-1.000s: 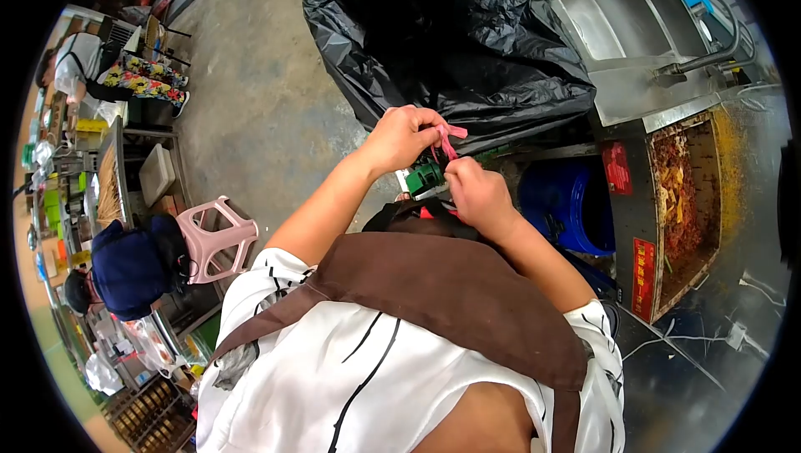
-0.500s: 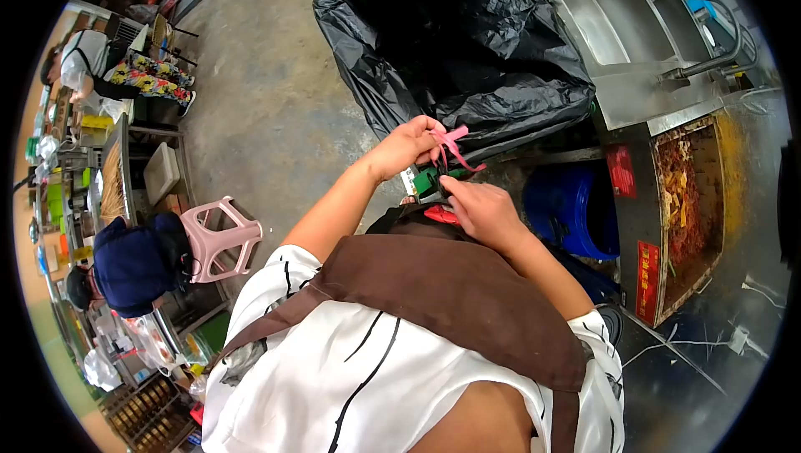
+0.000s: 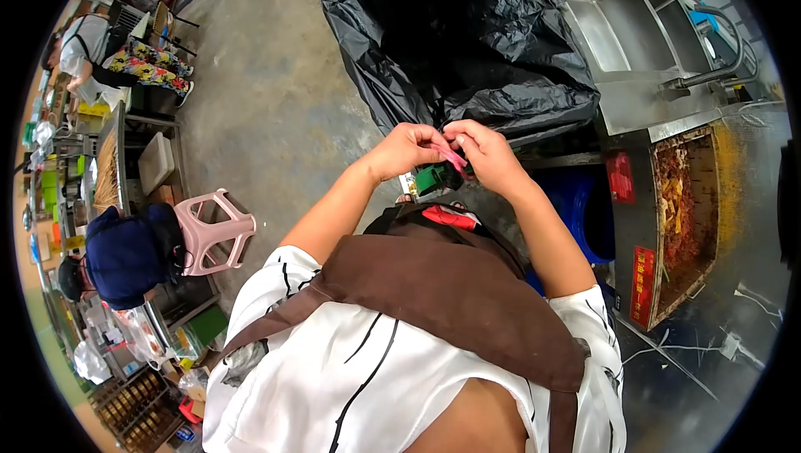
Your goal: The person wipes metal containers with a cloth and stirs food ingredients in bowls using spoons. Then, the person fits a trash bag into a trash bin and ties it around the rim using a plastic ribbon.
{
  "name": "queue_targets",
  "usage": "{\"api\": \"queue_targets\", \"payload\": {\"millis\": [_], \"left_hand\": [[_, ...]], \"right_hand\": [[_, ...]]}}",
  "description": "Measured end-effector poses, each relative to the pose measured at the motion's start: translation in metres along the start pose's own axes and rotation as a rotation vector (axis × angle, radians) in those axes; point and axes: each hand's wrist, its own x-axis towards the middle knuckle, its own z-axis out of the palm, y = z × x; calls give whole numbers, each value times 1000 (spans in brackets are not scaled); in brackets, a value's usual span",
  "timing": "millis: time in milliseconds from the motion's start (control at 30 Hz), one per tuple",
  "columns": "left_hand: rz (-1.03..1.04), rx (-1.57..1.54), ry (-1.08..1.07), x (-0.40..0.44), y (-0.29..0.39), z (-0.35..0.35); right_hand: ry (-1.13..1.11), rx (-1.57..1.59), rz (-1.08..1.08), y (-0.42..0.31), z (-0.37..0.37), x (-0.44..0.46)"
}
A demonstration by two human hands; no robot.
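My left hand (image 3: 410, 151) is closed on a thin pink strip (image 3: 455, 158), which hangs between my two hands at the near edge of the black bin liner (image 3: 375, 78). Beside it, my right hand (image 3: 484, 153) has its thumb and fingers pressed together at the strip's upper part. Part of the strip is hidden by the fingers. Just below the hands is a green object (image 3: 430, 179). A red patch (image 3: 450, 217) shows at the front of my brown apron (image 3: 450, 286).
A blue barrel (image 3: 576, 207) and an open box of reddish food scraps (image 3: 686, 211) stand at the right, below a steel sink (image 3: 617, 36). On the left are a pink stool (image 3: 213, 232), a person in dark blue (image 3: 129, 257) and a person in flowered trousers (image 3: 150, 69).
My right hand has moved up and come close beside my left hand. The pink strip, spread out before, now hangs bunched between them. The view has shifted slightly.
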Motion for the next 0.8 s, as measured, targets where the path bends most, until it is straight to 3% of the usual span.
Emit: {"api": "queue_targets", "payload": {"millis": [67,133,200,267,400,500,600,667,700,800], "left_hand": [[35,-30,23,-1,-2,7],[197,334,95,-2,-10,9],[310,440,164,-4,-5,16],[512,823,417,-4,2,24],[724,896,464,1,-11,25],[743,911,516,-1,-16,24],[731,924,515,-3,-17,22],[718,921,498,-6,-18,16],[727,931,484,-8,-20,13],[748,962,497,-24,-20,-4]], "right_hand": [[-116,141,181,-1,-2,0],[-114,198,237,7,-1,0],[-169,217,217,15,2,0],[-176,234,257,18,2,-2],[-145,278,301,16,0,-1],[-242,247,283,16,-1,0],[-188,62,195,8,-1,-2],[42,-645,-297,0,1,-7],[78,-759,-413,0,0,-9],[27,-950,-430,-3,-14,-25]]}}
